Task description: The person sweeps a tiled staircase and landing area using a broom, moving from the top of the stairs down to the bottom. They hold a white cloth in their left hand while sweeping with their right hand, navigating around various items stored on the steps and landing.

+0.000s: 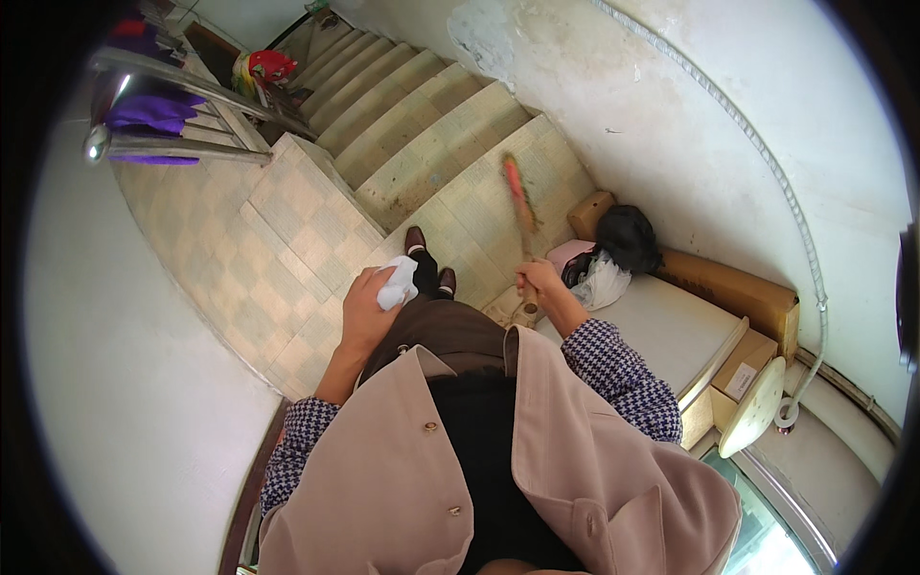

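My left hand is closed around a crumpled white cloth or tissue, in front of my dark trousers. In my right hand is the handle of a hand brush, its reddish, bristled end slanting away over the tiled landing. Motion blurs the brush, and the butt of its wooden handle shows below my fist. My brown shoes stand on the landing between the hands, partly hidden by my clothes.
Tiled stairs descend ahead beside a stained wall. A metal handrail with purple cloth is at the left. To the right, a black bag, a white plastic bag and a cardboard box crowd a white panel.
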The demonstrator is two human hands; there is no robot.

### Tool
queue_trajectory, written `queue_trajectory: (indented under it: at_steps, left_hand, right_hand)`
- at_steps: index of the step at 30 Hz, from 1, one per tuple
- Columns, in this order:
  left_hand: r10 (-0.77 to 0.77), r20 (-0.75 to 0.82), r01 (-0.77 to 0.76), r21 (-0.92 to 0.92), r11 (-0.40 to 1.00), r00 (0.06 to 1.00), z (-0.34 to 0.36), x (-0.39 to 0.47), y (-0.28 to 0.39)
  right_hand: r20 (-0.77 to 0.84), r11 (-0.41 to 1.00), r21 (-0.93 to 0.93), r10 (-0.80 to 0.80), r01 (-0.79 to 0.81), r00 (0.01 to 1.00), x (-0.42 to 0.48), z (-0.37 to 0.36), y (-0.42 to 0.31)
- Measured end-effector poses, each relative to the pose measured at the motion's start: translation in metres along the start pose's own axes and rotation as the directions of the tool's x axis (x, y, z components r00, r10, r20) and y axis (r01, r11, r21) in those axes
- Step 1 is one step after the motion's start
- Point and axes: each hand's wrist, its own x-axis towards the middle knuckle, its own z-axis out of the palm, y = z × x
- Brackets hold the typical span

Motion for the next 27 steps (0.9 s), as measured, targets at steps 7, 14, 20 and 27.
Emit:
queue_trajectory:
  at_steps: [7,14,20,27]
  left_hand:
    - [0.033,-0.007,-0.033,0.001,0.999,0.999,-0.026,0.059,-0.007]
    - [-0.073,-0.047,0.071,-0.033,0.997,0.996,-0.043,0.059,-0.020]
    - [-0.155,-0.113,0.153,-0.024,0.988,0.981,-0.033,0.045,-0.018]
    - [-0.291,-0.349,0.261,-0.130,0.956,0.891,-0.013,0.040,0.010]
  right_hand:
    - [0.214,0.938,0.339,-0.003,-0.072,0.977,-0.044,-0.020,-0.076]
    - [-0.128,0.983,-0.136,-0.137,0.120,0.982,0.063,-0.073,-0.090]
    - [-0.101,1.000,0.009,0.028,-0.027,0.995,0.117,-0.009,-0.130]
    - [0.529,0.988,0.120,0.021,-0.099,0.849,0.029,-0.042,-0.177]
